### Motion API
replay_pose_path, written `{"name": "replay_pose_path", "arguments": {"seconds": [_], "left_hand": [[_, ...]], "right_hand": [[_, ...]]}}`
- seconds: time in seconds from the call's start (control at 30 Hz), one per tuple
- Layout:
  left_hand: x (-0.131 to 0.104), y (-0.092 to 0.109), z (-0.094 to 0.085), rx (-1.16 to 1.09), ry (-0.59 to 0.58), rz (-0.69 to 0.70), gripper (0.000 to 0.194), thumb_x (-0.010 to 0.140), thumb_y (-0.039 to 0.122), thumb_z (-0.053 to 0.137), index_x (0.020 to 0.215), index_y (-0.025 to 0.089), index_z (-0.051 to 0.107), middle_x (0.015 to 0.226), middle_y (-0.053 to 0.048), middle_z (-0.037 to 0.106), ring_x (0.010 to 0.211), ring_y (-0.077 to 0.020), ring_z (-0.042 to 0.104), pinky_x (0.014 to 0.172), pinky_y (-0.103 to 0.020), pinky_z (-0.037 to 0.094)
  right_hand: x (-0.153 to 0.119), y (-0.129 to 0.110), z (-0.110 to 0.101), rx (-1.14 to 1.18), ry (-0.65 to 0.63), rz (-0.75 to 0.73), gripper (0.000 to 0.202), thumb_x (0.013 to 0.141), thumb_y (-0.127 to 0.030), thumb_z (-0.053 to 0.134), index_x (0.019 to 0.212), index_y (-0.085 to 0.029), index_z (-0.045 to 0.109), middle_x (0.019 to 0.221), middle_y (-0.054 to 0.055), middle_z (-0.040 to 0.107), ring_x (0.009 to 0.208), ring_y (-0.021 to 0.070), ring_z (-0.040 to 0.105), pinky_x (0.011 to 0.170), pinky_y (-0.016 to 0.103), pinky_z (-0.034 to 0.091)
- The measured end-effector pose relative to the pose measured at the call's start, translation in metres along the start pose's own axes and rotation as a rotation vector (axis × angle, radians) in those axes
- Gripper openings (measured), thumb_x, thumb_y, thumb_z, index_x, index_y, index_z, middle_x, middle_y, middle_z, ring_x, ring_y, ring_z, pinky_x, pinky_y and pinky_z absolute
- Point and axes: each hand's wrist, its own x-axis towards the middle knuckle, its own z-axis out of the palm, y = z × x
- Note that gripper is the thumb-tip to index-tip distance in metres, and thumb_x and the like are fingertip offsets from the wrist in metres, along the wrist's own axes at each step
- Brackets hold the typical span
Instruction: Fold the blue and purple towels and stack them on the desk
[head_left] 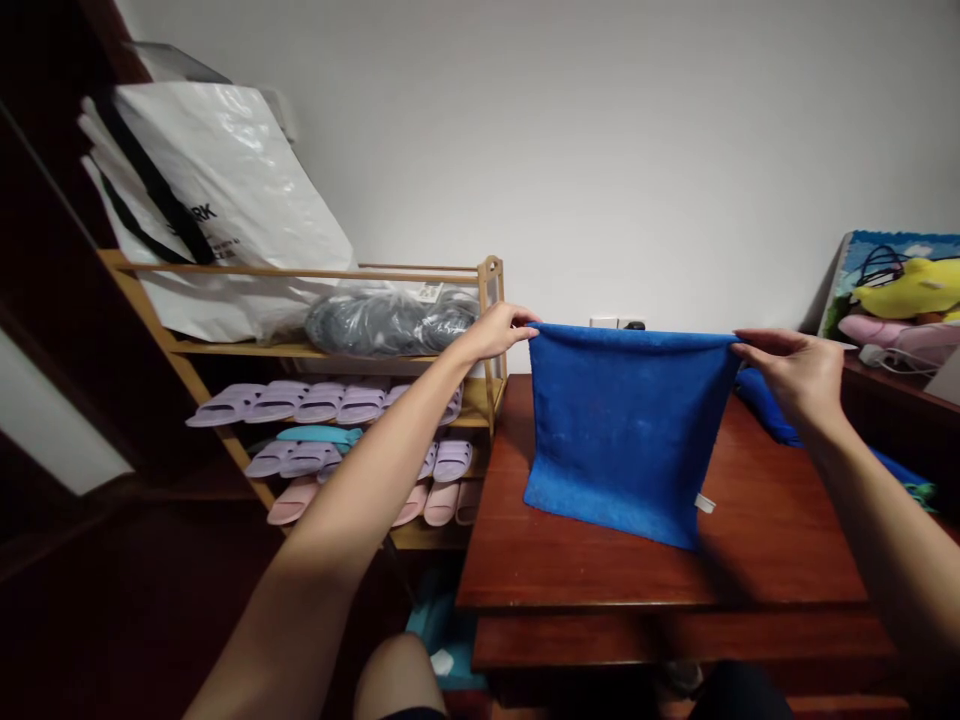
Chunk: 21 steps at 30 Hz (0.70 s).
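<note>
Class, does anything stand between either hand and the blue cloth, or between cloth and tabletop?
Nothing visible does: the left hand and right hand pinch the blue cloth by its top corners; its bottom lies on the tabletop.

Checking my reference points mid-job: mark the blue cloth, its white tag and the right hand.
Blue cloth (pixel 626 425), head view: middle of its hanging face.
White tag (pixel 704 504), head view: middle of the tag's face.
Right hand (pixel 807 372), head view: back of the hand.
</note>
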Motion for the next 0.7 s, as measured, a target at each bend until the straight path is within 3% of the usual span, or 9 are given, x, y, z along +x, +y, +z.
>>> {"name": "replay_pose_path", "arguments": {"seconds": [0.23,0.37,0.53,0.7], "left_hand": [[0.003,-0.001,-0.001,0.024,-0.007,0.010,0.019,0.074,0.020,0.063,0.089,0.011,0.072,0.078,-0.005,0.070,0.072,-0.0165,0.060,0.067,-0.026,0.042],[0.006,-0.003,0.001,-0.124,0.021,-0.046,0.018,0.065,0.021,0.069,0.080,0.012,0.072,0.066,-0.002,0.066,0.063,-0.0146,0.056,0.061,-0.025,0.041],[0.004,-0.006,0.010,-0.422,0.114,-0.180,0.017,0.053,0.020,0.078,0.068,0.013,0.070,0.058,0.000,0.062,0.059,-0.0130,0.055,0.060,-0.025,0.040],[-0.004,-0.009,0.020,-0.755,0.136,-0.399,0.023,0.045,0.009,0.083,0.063,0.012,0.068,0.059,-0.001,0.062,0.055,-0.0096,0.054,0.054,-0.023,0.037]], "right_hand": [[-0.004,-0.008,-0.001,-0.290,0.002,-0.123,0.014,0.069,-0.032,0.069,0.080,-0.025,0.073,0.074,0.002,0.070,0.081,0.0232,0.067,0.077,0.035,0.050],[-0.001,-0.010,-0.003,-0.260,0.030,-0.055,0.014,0.066,-0.033,0.071,0.078,-0.025,0.073,0.072,0.000,0.070,0.078,0.0217,0.066,0.078,0.035,0.049],[0.005,-0.003,0.000,-0.004,0.029,0.128,0.033,0.055,-0.041,0.077,0.079,-0.019,0.072,0.069,0.002,0.068,0.061,0.0164,0.063,0.062,0.032,0.053],[0.004,0.004,0.008,0.477,-0.027,0.359,0.039,0.039,-0.027,0.085,0.074,-0.018,0.070,0.072,0.001,0.068,0.062,0.0127,0.062,0.059,0.027,0.054]]}}
